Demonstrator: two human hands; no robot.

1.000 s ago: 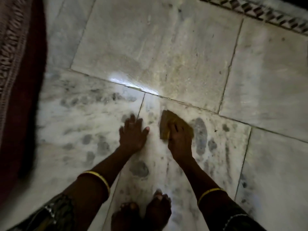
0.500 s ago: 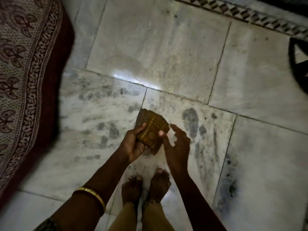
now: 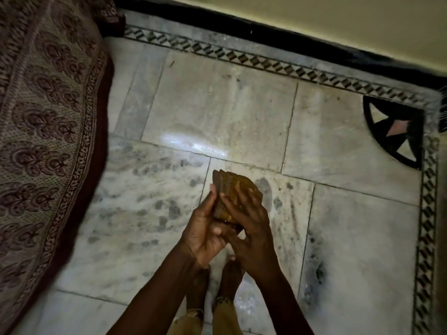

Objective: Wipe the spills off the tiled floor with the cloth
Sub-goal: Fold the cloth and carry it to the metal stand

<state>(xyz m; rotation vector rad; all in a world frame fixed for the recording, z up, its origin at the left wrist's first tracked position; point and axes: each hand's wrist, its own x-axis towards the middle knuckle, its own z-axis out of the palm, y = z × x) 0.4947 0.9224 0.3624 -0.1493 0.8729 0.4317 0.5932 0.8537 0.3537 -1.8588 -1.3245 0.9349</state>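
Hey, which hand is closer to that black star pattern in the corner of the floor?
Right. The right hand holds the cloth on the side toward the star inlay; the left hand is farther away.

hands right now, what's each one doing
Left hand: closed on the folded cloth, held above the floor.
Right hand: fingers laid over the same cloth, holding it.

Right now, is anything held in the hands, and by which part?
Yes: the folded cloth, lifted off the floor. The left hand cups its lower left edge, and the right hand lies over its front face and lower end.
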